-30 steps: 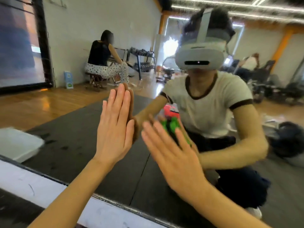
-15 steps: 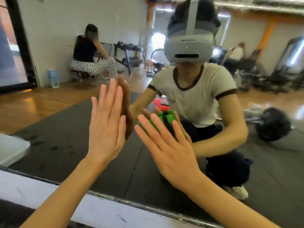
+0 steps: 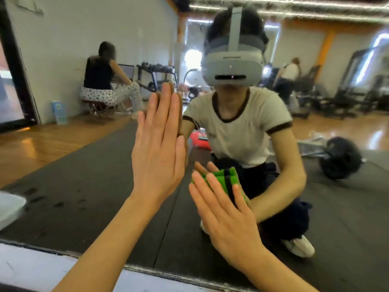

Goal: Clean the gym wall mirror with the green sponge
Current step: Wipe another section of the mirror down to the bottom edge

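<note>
Now lower, right hand (image 3: pixel 228 226) flat-fingered, pressing green sponge (image 3: pixel 221 179) on mirror (image 3: pixel 84 197), left hand (image 3: pixel 159 150) flat (unmoved).

— What bears everything here?

— The wall mirror (image 3: pixel 63 207). The left hand (image 3: pixel 159 157) lies flat against the glass, fingers straight and pointing up.

— And beside it?

— The right hand (image 3: pixel 227 220) presses a green sponge (image 3: pixel 223 178) onto the glass, lower down, to the right.

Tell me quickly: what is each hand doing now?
Left hand: open, flat against the mirror, holding nothing.
Right hand: open, straight fingers pressing the green sponge on the mirror.
</note>
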Demonstrator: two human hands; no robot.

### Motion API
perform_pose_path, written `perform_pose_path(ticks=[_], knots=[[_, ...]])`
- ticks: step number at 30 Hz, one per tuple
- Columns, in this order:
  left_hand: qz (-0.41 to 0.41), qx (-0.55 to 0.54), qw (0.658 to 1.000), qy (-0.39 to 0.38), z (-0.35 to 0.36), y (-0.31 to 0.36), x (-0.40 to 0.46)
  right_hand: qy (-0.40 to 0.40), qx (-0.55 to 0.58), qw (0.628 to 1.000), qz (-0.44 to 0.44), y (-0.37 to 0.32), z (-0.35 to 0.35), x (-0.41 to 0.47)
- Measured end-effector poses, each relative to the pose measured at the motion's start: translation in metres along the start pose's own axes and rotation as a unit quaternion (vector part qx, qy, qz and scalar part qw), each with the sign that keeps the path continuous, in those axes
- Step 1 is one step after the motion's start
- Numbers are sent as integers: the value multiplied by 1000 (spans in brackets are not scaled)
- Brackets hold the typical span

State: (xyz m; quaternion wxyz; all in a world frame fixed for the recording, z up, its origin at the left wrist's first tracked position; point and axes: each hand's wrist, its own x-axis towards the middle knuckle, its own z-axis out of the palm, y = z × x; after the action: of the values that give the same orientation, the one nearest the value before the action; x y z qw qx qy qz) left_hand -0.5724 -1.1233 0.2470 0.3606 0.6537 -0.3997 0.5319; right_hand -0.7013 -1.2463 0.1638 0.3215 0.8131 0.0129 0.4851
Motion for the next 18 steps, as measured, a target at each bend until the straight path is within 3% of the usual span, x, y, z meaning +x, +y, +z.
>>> perform_pose_path(ticks=[3, 7, 9, 15, 18], knots=[[12, 17, 1000, -6, 0, 0, -1, -17, 0, 1000, -20, 5, -2, 0], [12, 27, 1000, -7, 2, -1, -1, 96, 56, 987, 114, 42, -20, 96], [13, 30, 999, -9, 1, 0, -1, 115, 52, 984, 123, 45, -20, 105], [23, 29, 999, -21, -2, 1, -1, -18, 8, 1000, 24, 2, -1, -27], [25, 27, 999, -21, -2, 1, -1, 20, 21, 999, 29, 28, -14, 18]])
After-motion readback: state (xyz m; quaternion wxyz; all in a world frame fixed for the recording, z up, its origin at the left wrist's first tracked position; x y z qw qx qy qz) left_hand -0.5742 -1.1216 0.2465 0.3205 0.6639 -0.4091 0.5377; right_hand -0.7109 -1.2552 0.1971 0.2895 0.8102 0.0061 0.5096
